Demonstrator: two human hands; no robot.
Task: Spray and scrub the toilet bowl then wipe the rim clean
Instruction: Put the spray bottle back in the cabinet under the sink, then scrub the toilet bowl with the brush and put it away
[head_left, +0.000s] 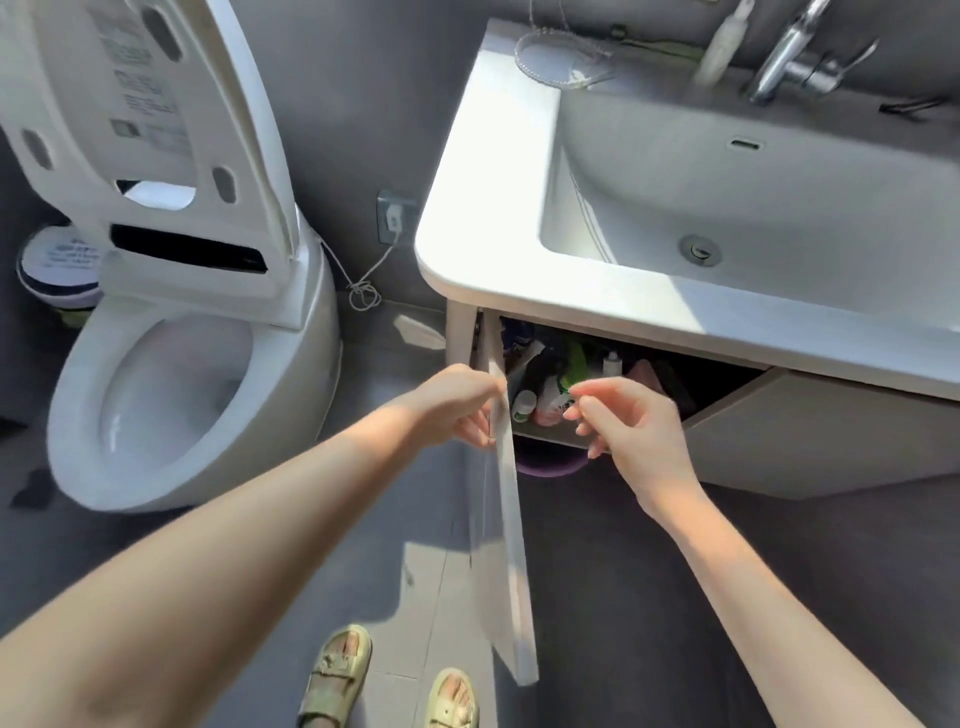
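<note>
While the narrow white cabinet door (511, 545) under the white ceramic washbasin (483, 197) stands swung out towards the viewer, its upper edge is gripped by the left hand (457, 410), fingers curled over it. The right hand (628, 431) is held just in front of the open cabinet shelf (550, 434), fingers loosely bent, thumb and forefinger close together. Nothing is grasped. Whether the fingertips touch anything cannot be told.

A cluster of plastic bottles (540, 384) is packed at the shelf's front left corner, just beyond the right fingertips. Nearest is a white bottle with a green top (558, 396), lying directly ahead of the thumb and forefinger and slightly to their left. Its long axis is judged roughly upright with a slight lean, though blur prevents certainty. Which bottle is the spray cleaner cannot be read.

The white oval toilet bowl (171, 395) is set on the floor well apart to the left, beyond the door, with the white plastic seat and lid (156, 130) raised and the rim (78, 384) exposed. No brush or cloth is seen in either hand.

Judgement: supplies are being fetched, and spraying is not yet begun. The right hand is nearer the bottles and free, while the left is occupied by the door. A short forward reach is called for, with the fingers closed round the bottle's neck from the front.
</note>
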